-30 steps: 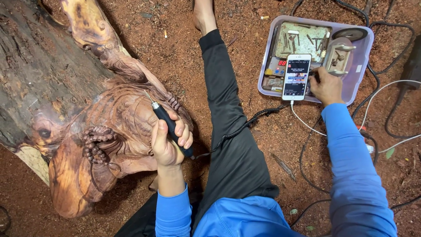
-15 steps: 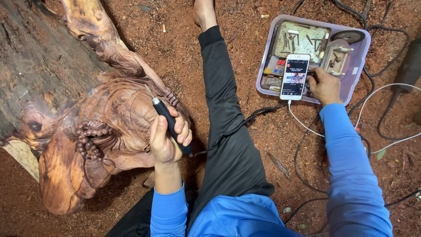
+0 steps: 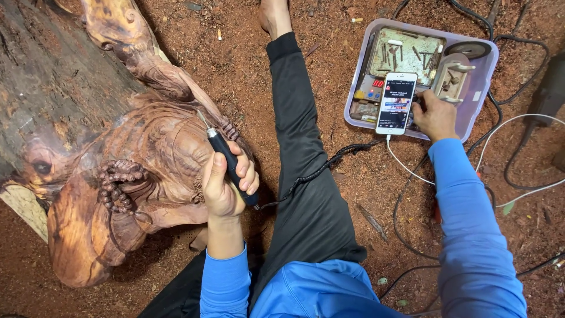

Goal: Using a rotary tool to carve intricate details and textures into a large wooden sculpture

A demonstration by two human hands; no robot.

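Head view, looking down at a person seated on red, sawdust-strewn ground [image 3: 235,65], one dark-trousered leg [image 3: 306,153] stretched toward the top of the frame. The left hand [image 3: 226,182] is closed around a black pen-shaped rotary carving tool [image 3: 231,162], its thin bit pointing up and left and touching or lying just beside the ribbed folds of a large wooden sculpture [image 3: 135,165] that fills the left of the frame; a carved string of beads shows at lower left of the piece. A coiled black cord [image 3: 329,162] runs from the tool across the leg toward the right. The right hand [image 3: 434,115] rests at the lower edge of a pale plastic tray [image 3: 488,65] in the upper right, fingers curled beside a white smartphone [image 3: 397,103] with a lit screen; whether this grip pinches anything cannot be told. The tray also holds a small control box with a red display [image 3: 371,88], loose bits and a round disc. White and black cables trail over the ground at right.

Compared with the pictures from half a second and a second ago, both hands occupy nearly the same places: the left keeps its hold on the tool against the carving, the right stays at the tray by the phone. The change is mainly a slight shift of the camera, so carving appears paused while the right hand attends to the tray.
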